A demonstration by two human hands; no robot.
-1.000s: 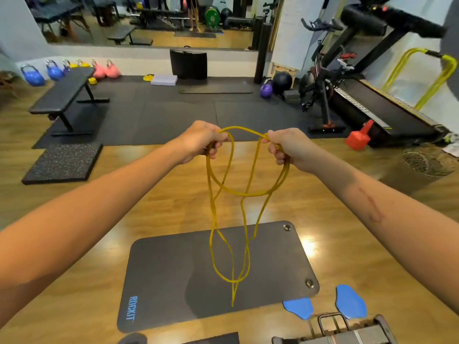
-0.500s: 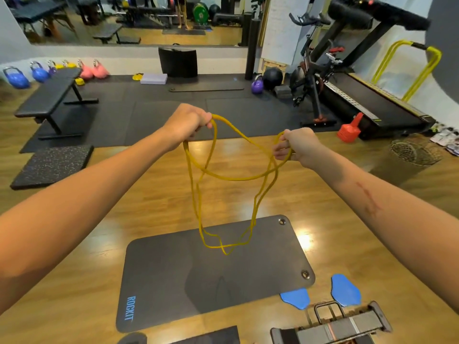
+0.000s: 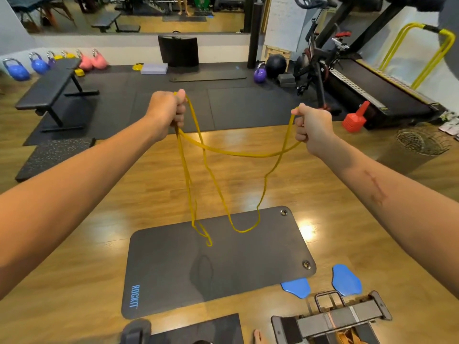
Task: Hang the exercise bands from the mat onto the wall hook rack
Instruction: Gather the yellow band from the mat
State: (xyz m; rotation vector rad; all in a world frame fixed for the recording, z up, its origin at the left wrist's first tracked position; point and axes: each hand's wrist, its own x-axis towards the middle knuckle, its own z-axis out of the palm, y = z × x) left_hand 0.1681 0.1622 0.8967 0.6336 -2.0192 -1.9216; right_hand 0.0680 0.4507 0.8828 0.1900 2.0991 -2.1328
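A thin yellow exercise band (image 3: 224, 153) hangs in loops between my two raised hands. My left hand (image 3: 166, 112) grips one end of it in a fist. My right hand (image 3: 311, 126) grips the other end, fingers curled round the strands. The loops sag in mid-air over the dark grey mat (image 3: 173, 269), which lies on the wooden floor and carries nothing else. No wall hook rack shows in this view.
Two blue sliders (image 3: 345, 279) and an adjustable dumbbell stand (image 3: 342, 316) lie near my feet at the right. A black bench (image 3: 49, 90) and several kettlebells (image 3: 39, 65) stand at the far left. An exercise bike (image 3: 320, 68), a treadmill (image 3: 380, 95) and red cones (image 3: 355, 119) stand at the right.
My hands have moved apart, spreading the yellow band wider. The hanging loops have risen and now sag shorter above the mat.
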